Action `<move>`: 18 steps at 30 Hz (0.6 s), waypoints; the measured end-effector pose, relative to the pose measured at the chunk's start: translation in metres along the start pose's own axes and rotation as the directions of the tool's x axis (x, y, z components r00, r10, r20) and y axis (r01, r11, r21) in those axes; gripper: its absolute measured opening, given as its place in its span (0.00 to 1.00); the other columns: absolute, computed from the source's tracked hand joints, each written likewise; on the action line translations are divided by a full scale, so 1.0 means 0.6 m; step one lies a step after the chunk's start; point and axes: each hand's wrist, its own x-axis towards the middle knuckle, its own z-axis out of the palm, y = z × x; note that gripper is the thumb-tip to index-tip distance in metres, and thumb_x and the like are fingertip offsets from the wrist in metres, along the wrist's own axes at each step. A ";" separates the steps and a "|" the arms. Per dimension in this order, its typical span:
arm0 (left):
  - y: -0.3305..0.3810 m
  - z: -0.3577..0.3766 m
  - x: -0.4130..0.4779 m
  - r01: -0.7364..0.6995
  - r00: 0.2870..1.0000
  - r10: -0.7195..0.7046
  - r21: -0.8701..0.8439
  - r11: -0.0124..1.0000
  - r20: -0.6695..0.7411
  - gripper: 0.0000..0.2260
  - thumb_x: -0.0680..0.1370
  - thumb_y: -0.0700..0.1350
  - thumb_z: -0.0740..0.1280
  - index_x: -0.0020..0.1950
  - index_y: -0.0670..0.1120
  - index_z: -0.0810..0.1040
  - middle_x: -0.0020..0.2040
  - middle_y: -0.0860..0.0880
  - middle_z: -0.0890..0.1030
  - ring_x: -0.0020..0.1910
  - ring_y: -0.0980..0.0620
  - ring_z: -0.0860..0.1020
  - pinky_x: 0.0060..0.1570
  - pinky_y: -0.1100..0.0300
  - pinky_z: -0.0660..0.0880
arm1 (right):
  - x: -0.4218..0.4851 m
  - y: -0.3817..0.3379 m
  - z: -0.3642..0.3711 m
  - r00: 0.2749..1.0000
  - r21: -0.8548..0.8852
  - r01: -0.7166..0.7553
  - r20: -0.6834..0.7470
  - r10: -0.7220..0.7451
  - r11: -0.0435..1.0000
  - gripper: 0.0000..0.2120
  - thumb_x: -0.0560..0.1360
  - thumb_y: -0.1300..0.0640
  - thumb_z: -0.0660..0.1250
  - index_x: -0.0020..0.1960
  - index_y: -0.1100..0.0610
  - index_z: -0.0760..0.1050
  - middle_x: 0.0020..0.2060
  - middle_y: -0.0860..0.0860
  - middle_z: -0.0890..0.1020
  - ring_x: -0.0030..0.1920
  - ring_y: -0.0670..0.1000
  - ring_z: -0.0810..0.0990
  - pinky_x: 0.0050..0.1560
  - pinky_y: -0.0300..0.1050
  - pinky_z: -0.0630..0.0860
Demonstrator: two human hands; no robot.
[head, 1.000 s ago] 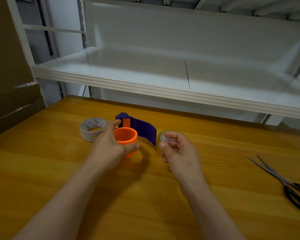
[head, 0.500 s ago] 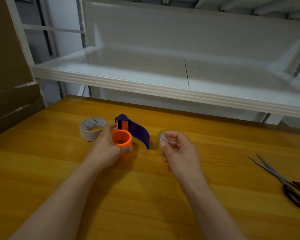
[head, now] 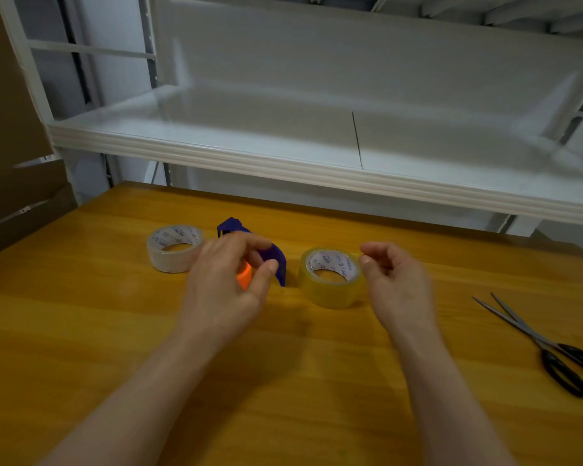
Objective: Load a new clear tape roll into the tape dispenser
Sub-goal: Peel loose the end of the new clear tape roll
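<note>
Now my left hand (head: 224, 280) curls loosely over the dispenser (head: 270, 260); my right hand (head: 396, 280), fingers slack, holds nothing beside the tape roll (head: 332, 277).

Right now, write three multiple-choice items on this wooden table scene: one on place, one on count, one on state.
1. Where do the black-handled metal scissors lie?
A. far right of the table
B. beside the white-cored roll
C. on the shelf

2. How many tape rolls are on the wooden table?
A. one
B. two
C. three

3. How is the yellowish clear tape roll placed?
A. on the dispenser
B. lifted by the right hand
C. flat on the table

Key: A, the scissors are alone at right; B, the whitish roll and the yellowish one; C, it rests beside the purple-and-orange plastic tape dispenser, right hand alongside.
</note>
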 end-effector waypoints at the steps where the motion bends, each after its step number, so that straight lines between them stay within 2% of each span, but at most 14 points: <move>1: 0.005 0.006 -0.005 -0.014 0.999 0.016 -0.030 0.999 0.042 0.05 0.76 0.47 0.71 0.52 0.51 0.81 0.41 0.59 0.78 0.42 0.60 0.74 0.43 0.56 0.75 | 0.001 0.000 -0.001 0.999 -0.062 0.032 0.033 -0.030 0.998 0.10 0.81 0.56 0.66 0.61 0.50 0.80 0.54 0.45 0.83 0.54 0.44 0.79 0.51 0.39 0.77; 2: 0.007 0.012 -0.010 -0.022 0.996 0.027 -0.065 0.998 0.090 0.02 0.77 0.47 0.71 0.48 0.51 0.82 0.38 0.58 0.79 0.39 0.59 0.75 0.38 0.54 0.76 | -0.001 -0.001 0.001 0.995 -0.128 0.066 0.078 -0.057 0.990 0.10 0.81 0.55 0.66 0.61 0.49 0.80 0.55 0.45 0.83 0.56 0.46 0.79 0.54 0.43 0.78; 4: 0.006 0.024 -0.016 -0.033 0.985 0.050 -0.107 0.994 0.167 0.03 0.77 0.48 0.71 0.44 0.52 0.83 0.33 0.55 0.79 0.33 0.55 0.77 0.33 0.49 0.77 | -0.006 -0.004 0.010 0.978 -0.285 0.156 0.180 -0.107 0.946 0.11 0.81 0.51 0.66 0.62 0.47 0.80 0.59 0.46 0.82 0.63 0.50 0.76 0.63 0.52 0.75; 6: 0.002 0.030 -0.017 -0.024 0.980 0.047 -0.120 0.992 0.192 0.05 0.77 0.49 0.70 0.42 0.52 0.82 0.29 0.53 0.78 0.30 0.52 0.76 0.31 0.46 0.76 | -0.014 -0.011 0.017 0.953 -0.465 0.231 0.284 -0.104 0.854 0.15 0.80 0.46 0.66 0.66 0.43 0.77 0.66 0.46 0.79 0.69 0.52 0.69 0.69 0.53 0.67; 8: -0.004 0.030 -0.014 0.012 0.984 0.017 -0.160 0.987 0.179 0.06 0.77 0.49 0.71 0.41 0.52 0.82 0.28 0.51 0.76 0.28 0.52 0.75 0.30 0.45 0.75 | -0.019 -0.016 0.021 0.937 -0.584 0.267 0.344 -0.063 0.767 0.20 0.80 0.45 0.66 0.71 0.41 0.72 0.72 0.44 0.73 0.73 0.52 0.63 0.71 0.54 0.61; 10: -0.008 0.028 -0.010 0.057 0.986 -0.025 -0.195 0.979 0.164 0.06 0.77 0.49 0.71 0.40 0.52 0.82 0.27 0.53 0.75 0.28 0.54 0.73 0.31 0.46 0.74 | -0.019 -0.017 0.025 0.926 -0.639 0.292 0.374 -0.044 0.712 0.24 0.80 0.49 0.67 0.74 0.41 0.68 0.75 0.44 0.70 0.75 0.53 0.59 0.72 0.54 0.59; 13: -0.009 0.028 -0.008 0.110 0.983 -0.072 -0.224 0.968 0.171 0.06 0.77 0.49 0.71 0.40 0.51 0.83 0.27 0.55 0.74 0.28 0.57 0.72 0.31 0.47 0.75 | -0.015 -0.010 0.030 0.917 -0.671 0.311 0.397 -0.029 0.673 0.24 0.81 0.53 0.66 0.75 0.42 0.68 0.75 0.45 0.70 0.76 0.53 0.59 0.72 0.54 0.59; 18: -0.006 0.031 -0.008 0.157 0.975 -0.106 -0.272 0.949 0.196 0.07 0.77 0.48 0.71 0.39 0.50 0.83 0.28 0.49 0.76 0.29 0.52 0.74 0.33 0.46 0.75 | -0.009 -0.004 0.033 0.928 -0.624 0.287 0.369 -0.050 0.726 0.20 0.80 0.54 0.66 0.72 0.46 0.72 0.71 0.47 0.74 0.74 0.52 0.63 0.72 0.52 0.60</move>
